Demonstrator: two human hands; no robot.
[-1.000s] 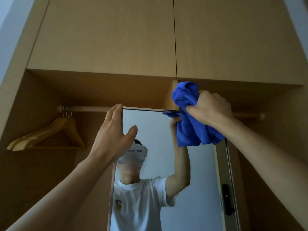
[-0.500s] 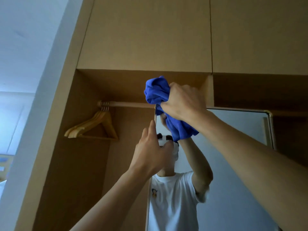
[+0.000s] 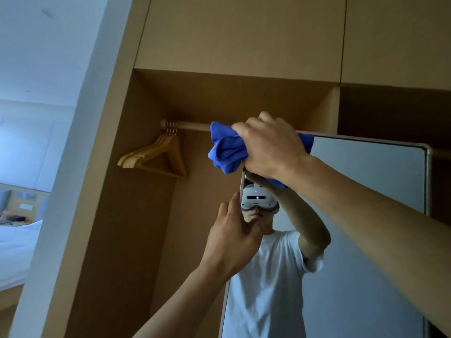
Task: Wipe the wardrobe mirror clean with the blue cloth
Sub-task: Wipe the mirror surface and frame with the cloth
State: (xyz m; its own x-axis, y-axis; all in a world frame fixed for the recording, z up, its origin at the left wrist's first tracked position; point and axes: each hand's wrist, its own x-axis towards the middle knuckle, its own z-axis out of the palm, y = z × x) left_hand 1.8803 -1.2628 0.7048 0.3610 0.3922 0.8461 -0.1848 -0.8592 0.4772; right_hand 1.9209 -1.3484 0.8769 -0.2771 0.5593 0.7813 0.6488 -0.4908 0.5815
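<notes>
the right hand is closed tight around the blue cloth. it presses the bunched cloth on the top left corner of the mirror. the left hand is lower down, with its fingers pinched on the mirror's left edge. the mirror stands in an open wooden wardrobe. a rail runs behind the cloth, and wooden hangers hang from it, off to the left. a white bed shows far left.
</notes>
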